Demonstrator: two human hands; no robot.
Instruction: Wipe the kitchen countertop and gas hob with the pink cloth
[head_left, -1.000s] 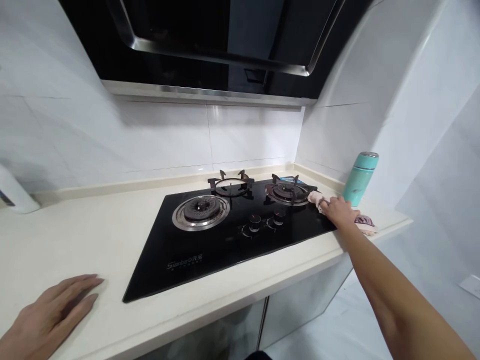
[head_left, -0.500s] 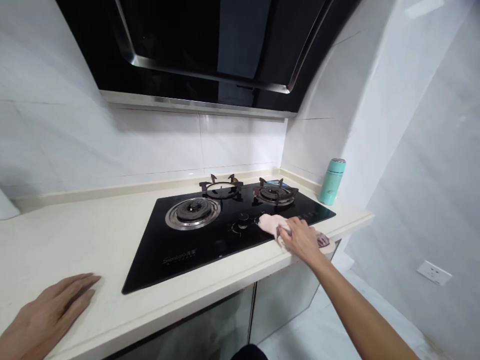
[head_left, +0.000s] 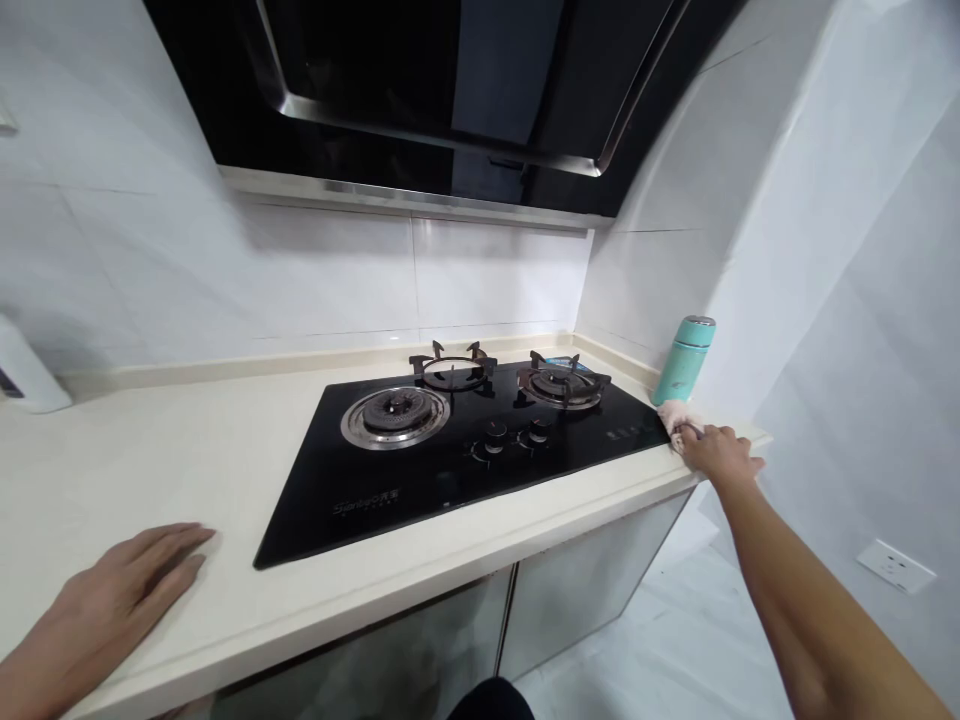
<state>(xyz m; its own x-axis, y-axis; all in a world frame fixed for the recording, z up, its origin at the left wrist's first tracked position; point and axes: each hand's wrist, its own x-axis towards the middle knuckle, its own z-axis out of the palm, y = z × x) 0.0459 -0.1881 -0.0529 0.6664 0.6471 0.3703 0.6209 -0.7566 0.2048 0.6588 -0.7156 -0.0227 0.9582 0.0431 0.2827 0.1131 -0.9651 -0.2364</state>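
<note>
My right hand [head_left: 718, 452] is closed on a pale pink cloth [head_left: 675, 416] at the right end of the counter. The cloth lies against the right edge of the black glass gas stove [head_left: 420, 490], close to the foot of a mint-green flask [head_left: 684, 362]. Part of the cloth is hidden under the fingers. On the left, my left hand [head_left: 124, 595] rests flat on the cream countertop [head_left: 187, 450] with its fingers stretched out, holding nothing.
A loose pan support [head_left: 454, 372] stands at the stove's back, off the bare left burner [head_left: 395, 415]. The right burner [head_left: 564, 385] has its support on. Two knobs [head_left: 495, 437] rise from the glass. A white bottle [head_left: 28, 370] is far left; a range hood [head_left: 450, 90] hangs above.
My right hand has moved right with the cloth, from the stove's front by the knobs to its right edge near the flask. My left hand stays on the counter. The view has shifted slightly.
</note>
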